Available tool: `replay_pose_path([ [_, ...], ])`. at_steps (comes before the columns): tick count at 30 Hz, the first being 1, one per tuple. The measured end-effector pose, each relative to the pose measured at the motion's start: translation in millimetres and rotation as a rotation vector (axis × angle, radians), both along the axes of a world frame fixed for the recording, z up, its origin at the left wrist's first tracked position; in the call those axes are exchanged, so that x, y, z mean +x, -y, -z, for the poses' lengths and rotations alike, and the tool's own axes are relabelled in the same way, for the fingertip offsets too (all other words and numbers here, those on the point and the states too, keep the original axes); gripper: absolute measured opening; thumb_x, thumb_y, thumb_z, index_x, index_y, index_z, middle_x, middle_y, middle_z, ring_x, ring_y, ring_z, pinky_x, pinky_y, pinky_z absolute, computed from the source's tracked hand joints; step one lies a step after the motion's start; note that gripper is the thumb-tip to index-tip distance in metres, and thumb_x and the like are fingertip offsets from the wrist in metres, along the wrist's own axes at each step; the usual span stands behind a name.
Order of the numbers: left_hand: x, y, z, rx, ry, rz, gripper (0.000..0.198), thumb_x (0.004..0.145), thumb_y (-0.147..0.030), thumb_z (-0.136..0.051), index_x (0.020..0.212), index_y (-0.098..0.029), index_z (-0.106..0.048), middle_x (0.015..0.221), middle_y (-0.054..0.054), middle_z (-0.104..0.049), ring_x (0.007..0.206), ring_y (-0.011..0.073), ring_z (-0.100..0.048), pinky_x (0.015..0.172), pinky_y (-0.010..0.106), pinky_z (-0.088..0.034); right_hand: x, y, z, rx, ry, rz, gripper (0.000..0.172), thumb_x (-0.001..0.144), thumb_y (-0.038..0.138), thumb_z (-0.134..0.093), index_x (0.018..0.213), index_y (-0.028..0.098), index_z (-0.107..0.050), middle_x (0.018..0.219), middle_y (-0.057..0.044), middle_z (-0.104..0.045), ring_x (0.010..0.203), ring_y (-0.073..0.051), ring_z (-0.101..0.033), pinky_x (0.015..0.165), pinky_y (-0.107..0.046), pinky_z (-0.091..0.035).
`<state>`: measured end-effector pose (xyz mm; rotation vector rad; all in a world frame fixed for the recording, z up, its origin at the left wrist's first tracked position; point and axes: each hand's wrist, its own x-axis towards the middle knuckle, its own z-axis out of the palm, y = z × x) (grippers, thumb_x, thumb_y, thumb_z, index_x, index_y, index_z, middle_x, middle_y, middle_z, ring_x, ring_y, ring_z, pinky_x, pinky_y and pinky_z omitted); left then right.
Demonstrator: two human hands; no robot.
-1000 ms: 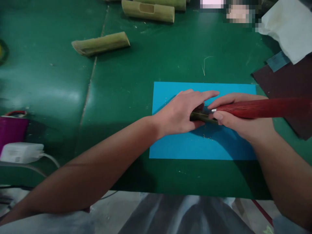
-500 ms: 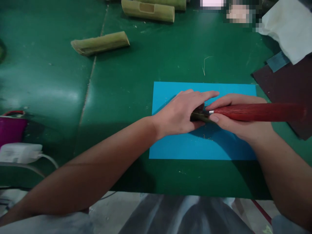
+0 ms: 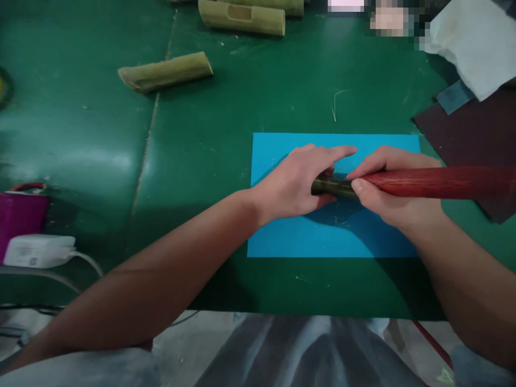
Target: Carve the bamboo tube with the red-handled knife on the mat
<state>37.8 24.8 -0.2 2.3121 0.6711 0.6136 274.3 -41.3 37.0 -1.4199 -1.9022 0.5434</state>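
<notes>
My left hand (image 3: 304, 180) is wrapped round a short, dark green bamboo piece (image 3: 332, 186), its index finger stretched out over the blue sheet. Most of the bamboo lies hidden under the palm and fingers. My right hand (image 3: 397, 183) grips a carving knife by its thick red wooden handle (image 3: 439, 183), which points away to the right. The knife's tip meets the bamboo between my two hands; the blade itself is mostly hidden by the fingers. Beneath both hands lies a flat blue sheet (image 3: 282, 239) with small shavings on it.
A slant-cut bamboo tube (image 3: 167, 71) lies at the upper left of the green table (image 3: 97, 140). Behind it rests a notched bamboo tube (image 3: 262, 20). Dark sandpaper-like sheets (image 3: 484, 129) and a white cloth (image 3: 473, 45) are at right. A white plug adapter (image 3: 40, 251) with cable sits left.
The view has shifted slightly. My right hand has moved a little relative to the bamboo, hiding the knife's metal collar. More of the bamboo's dark surface shows between the hands.
</notes>
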Motion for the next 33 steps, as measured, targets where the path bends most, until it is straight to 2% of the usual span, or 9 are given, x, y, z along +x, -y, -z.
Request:
replay_pose_path([
  [3, -0.5, -0.7, -0.4, 0.004, 0.01, 0.01, 0.074, 0.101, -0.027, -0.08, 0.172, -0.024, -0.06, 0.122, 0.008, -0.085, 0.111, 0.0252, -0.078, 0.11, 0.045, -0.06, 3.2, 2.3, 9.0, 0.042, -0.02, 0.059, 0.027, 0.104, 0.052, -0.068, 0.084, 0.036, -0.077, 0.084, 0.003, -0.081, 0.075, -0.022, -0.076, 0.067, -0.038, -0.062],
  [7, -0.5, -0.7, -2.4, -0.011, 0.005, 0.013, 0.073, 0.102, -0.027, -0.077, 0.172, -0.023, -0.059, 0.122, 0.008, -0.084, 0.112, 0.0253, -0.078, 0.111, 0.045, -0.06, 6.2, 3.9, 13.2, 0.032, -0.092, 0.1, 0.024, 0.102, 0.05, -0.074, 0.083, 0.035, -0.078, 0.082, 0.0, -0.08, 0.072, -0.024, -0.074, 0.065, -0.041, -0.06],
  [13, -0.9, 0.1, -7.4, -0.054, -0.051, -0.01, 0.075, 0.101, -0.028, -0.077, 0.174, -0.028, -0.059, 0.122, 0.007, -0.085, 0.114, 0.0271, -0.077, 0.112, 0.048, -0.061, 5.2, 10.1, 1.9, 0.034, -0.208, 0.108, 0.017, 0.099, 0.039, -0.08, 0.083, 0.035, -0.076, 0.08, 0.0, -0.078, 0.068, -0.025, -0.072, 0.063, -0.046, -0.058],
  [17, -1.0, 0.6, -8.9, -0.061, -0.048, -0.012, 0.076, 0.1, -0.027, -0.078, 0.174, -0.027, -0.06, 0.122, 0.008, -0.085, 0.113, 0.0273, -0.077, 0.113, 0.049, -0.061, 7.2, 14.0, -3.9, -0.081, -0.154, 0.116, 0.019, 0.103, 0.037, -0.077, 0.084, 0.038, -0.077, 0.09, 0.0, -0.084, 0.08, -0.028, -0.078, 0.074, -0.048, -0.064],
  [19, -0.7, 0.6, -9.8, -0.058, -0.054, -0.015, 0.076, 0.1, -0.026, -0.079, 0.174, -0.027, -0.06, 0.122, 0.008, -0.085, 0.113, 0.0274, -0.077, 0.112, 0.048, -0.061, 8.2, 13.7, -2.3, -0.044, -0.179, 0.091, 0.018, 0.102, 0.035, -0.078, 0.085, 0.038, -0.078, 0.09, 0.001, -0.084, 0.079, -0.028, -0.078, 0.073, -0.047, -0.063],
  [22, 0.2, 0.3, -10.9, -0.054, -0.06, -0.012, 0.076, 0.1, -0.026, -0.079, 0.174, -0.025, -0.059, 0.12, 0.007, -0.085, 0.111, 0.0263, -0.077, 0.111, 0.046, -0.061, 7.3, 11.9, 1.1, 0.076, -0.268, 0.077, 0.016, 0.098, 0.033, -0.082, 0.083, 0.035, -0.08, 0.08, 0.002, -0.081, 0.068, -0.024, -0.073, 0.062, -0.043, -0.057],
  [26, 0.6, -0.5, -10.2, -0.058, -0.045, -0.003, 0.075, 0.101, -0.026, -0.079, 0.174, -0.023, -0.059, 0.119, 0.008, -0.085, 0.11, 0.0254, -0.076, 0.112, 0.046, -0.061, 3.3, 10.2, -2.3, -0.008, -0.329, 0.174, 0.017, 0.1, 0.028, -0.081, 0.084, 0.032, -0.082, 0.086, -0.004, -0.085, 0.075, -0.025, -0.076, 0.07, -0.044, -0.063],
  [29, -0.1, -0.4, -8.9, -0.055, -0.04, -0.001, 0.075, 0.101, -0.027, -0.079, 0.174, -0.024, -0.058, 0.121, 0.008, -0.085, 0.111, 0.0258, -0.077, 0.112, 0.046, -0.061, 0.8, 7.8, -6.8, -0.087, -0.334, 0.104, 0.011, 0.097, 0.032, -0.086, 0.087, 0.032, -0.086, 0.086, -0.003, -0.086, 0.073, -0.025, -0.078, 0.066, -0.042, -0.065],
  [33, -1.0, 0.6, -9.1, -0.048, -0.03, 0.001, 0.075, 0.101, -0.028, -0.078, 0.174, -0.024, -0.058, 0.127, 0.01, -0.085, 0.115, 0.0271, -0.078, 0.111, 0.047, -0.062, -0.8, 2.3, -5.4, -0.159, -0.338, 0.044, 0.004, 0.091, 0.039, -0.093, 0.092, 0.036, -0.091, 0.095, 0.001, -0.091, 0.081, -0.024, -0.084, 0.075, -0.039, -0.072],
])
